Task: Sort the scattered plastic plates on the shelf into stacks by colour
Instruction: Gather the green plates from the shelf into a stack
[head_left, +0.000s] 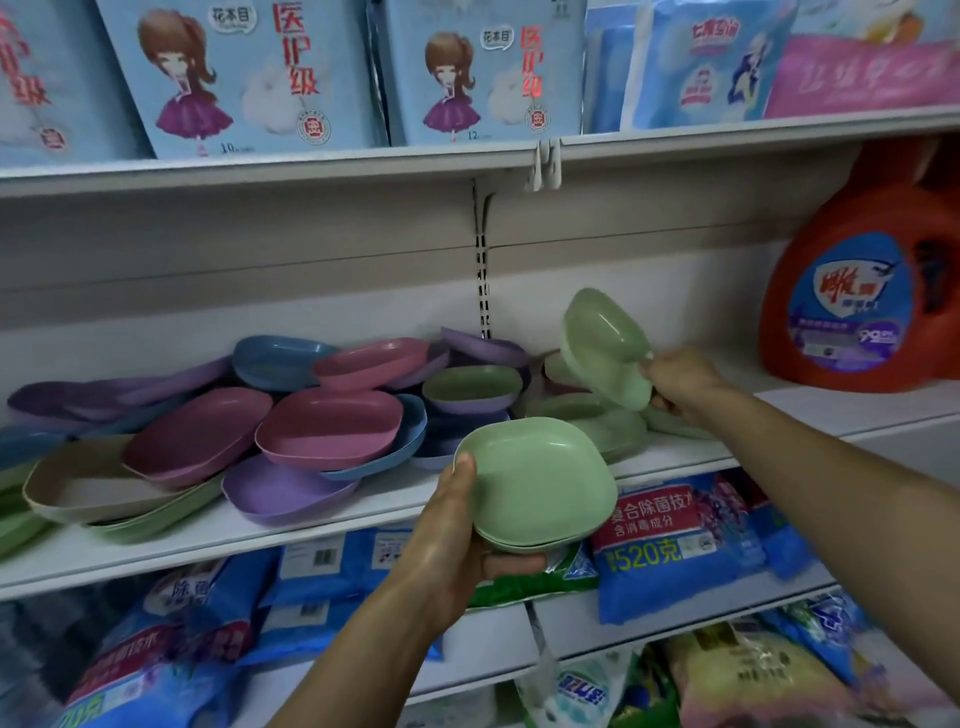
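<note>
Gathering greens: the left hand (452, 525) clasps its fingers (511, 564) round a green stack (537, 488) before the shelf (363, 514). The right hand (675, 384) grips a tilted green plate (602, 348) at the stack's 2 o'clock; it probably needs nesting on top next.

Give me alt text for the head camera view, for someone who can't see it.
The left hand holds a stack of green plates; right hand grips another green plate, tilted, above a shelf strewn with pink, purple and blue plates.

Both hands hold green plates at the shelf (363, 512).
Left hand (447, 540) grips a small green stack (540, 488); right hand (675, 382) lifts a tilted green plate (602, 343).
</note>
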